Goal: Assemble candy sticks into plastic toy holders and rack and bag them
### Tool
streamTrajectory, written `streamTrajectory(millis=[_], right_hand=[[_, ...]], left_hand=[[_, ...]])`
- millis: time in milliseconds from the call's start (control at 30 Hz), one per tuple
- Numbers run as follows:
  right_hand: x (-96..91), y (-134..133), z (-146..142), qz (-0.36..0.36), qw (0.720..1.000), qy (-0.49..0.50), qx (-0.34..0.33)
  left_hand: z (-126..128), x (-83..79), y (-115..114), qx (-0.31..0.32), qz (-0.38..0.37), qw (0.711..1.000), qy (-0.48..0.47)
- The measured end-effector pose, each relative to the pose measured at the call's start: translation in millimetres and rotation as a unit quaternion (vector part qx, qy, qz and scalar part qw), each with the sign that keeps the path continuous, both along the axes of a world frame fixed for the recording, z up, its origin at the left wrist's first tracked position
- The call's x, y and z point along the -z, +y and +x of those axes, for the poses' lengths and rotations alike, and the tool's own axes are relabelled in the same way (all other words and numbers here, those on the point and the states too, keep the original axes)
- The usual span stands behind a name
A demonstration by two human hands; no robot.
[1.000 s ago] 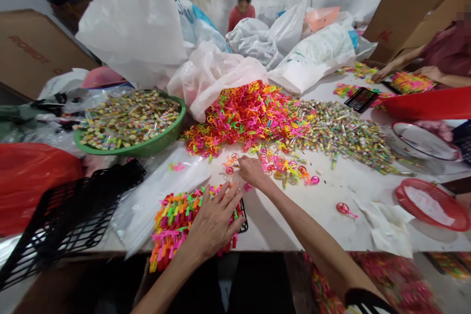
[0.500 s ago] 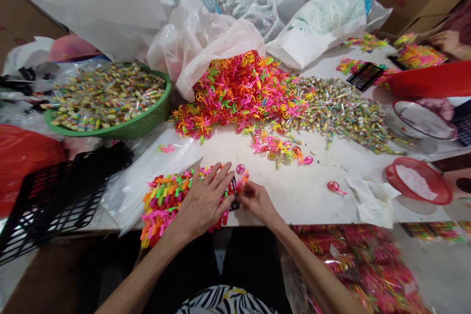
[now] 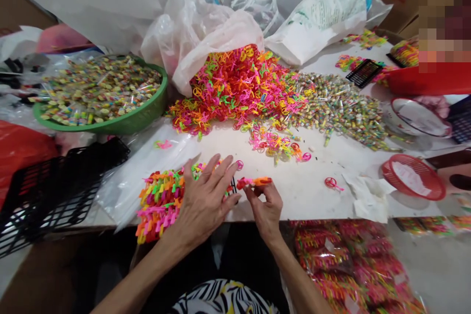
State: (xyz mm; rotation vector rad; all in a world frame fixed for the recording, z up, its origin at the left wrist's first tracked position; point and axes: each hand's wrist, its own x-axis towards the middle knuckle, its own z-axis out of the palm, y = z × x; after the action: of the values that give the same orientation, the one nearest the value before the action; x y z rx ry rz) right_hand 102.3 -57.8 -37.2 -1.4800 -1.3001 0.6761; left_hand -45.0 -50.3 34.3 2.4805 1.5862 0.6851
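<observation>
**"Start close. What's your right hand (image 3: 264,213) doing?"**

"It has just come up off the tabletop. My thumb and forefinger are pinched narrow on a pink-and-orange plastic strip (image 3: 254,182), now raised clear of the white table (image 3: 312,201)."

**"And your left hand (image 3: 206,203)?"**

"Its fingers are spread wide, pressing flat on the bundle of neon plastic pieces (image 3: 162,201). The bundle sits on a black plastic rack (image 3: 231,187), and only a corner of the rack shows past my fingertips. A small pink plastic ring (image 3: 239,165) lies just beside them."

**"What's below the table edge?"**

"My zebra-print top (image 3: 224,299) is in the foreground, and to the right are clear packets of red and pink pieces (image 3: 331,255)."

**"And farther out?"**

"A loose scatter of bright plastic pieces (image 3: 274,143) lies on the table, then a big heap of them (image 3: 235,91) spilling from a clear plastic bag (image 3: 200,34). Wrapped sweets (image 3: 342,108) are spread out beside that heap. To my left, a green basin (image 3: 147,108) holds more wrapped sweets, and on my right is a red plastic basket (image 3: 414,176)."
</observation>
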Motion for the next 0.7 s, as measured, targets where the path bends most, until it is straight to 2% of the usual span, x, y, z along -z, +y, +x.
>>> streamTrajectory(millis=[67, 167, 200, 267, 367, 467, 533, 633, 700], right_hand=[[-16.7, -2.9, 0.5, 0.009, 0.999, 0.032, -0.018], [-32.2, -3.9, 14.7, -0.08, 0.979, 0.126, -0.142], [-34.3, -3.7, 21.5, -0.125, 0.962, 0.139, -0.199], [-36.4, -3.4, 34.3, -0.194, 0.923, 0.118, -0.31], [-41.2, -5.5, 43.2, -0.182, 0.895, 0.06, -0.403], [-46.9, -9.6, 38.8, -0.142, 0.904, 0.056, -0.4], [-43.0, -10.5, 32.5, -0.16, 0.913, 0.078, -0.366], [-18.9, -7.0, 20.9, -0.209, 0.928, 0.132, -0.28], [3.6, -2.6, 10.6, -0.209, 0.934, 0.166, -0.239]], left_hand=[[7.6, -12.1, 3.2, 0.048, -0.057, 0.991, -0.112], [12.2, -25.7, 8.6, 0.13, -0.176, 0.943, -0.251], [11.9, -27.8, 8.9, 0.151, -0.209, 0.93, -0.263], [10.0, -27.7, 6.5, 0.174, -0.247, 0.922, -0.24], [6.4, -20.7, -2.0, 0.177, -0.256, 0.933, -0.179], [1.4, -15.3, -7.8, 0.17, -0.255, 0.937, -0.167], [-4.7, -14.2, -6.8, 0.152, -0.237, 0.942, -0.181], [-16.1, -10.3, 0.1, 0.075, -0.178, 0.958, -0.212], [-21.2, -3.2, 4.5, 0.034, -0.14, 0.968, -0.205]])
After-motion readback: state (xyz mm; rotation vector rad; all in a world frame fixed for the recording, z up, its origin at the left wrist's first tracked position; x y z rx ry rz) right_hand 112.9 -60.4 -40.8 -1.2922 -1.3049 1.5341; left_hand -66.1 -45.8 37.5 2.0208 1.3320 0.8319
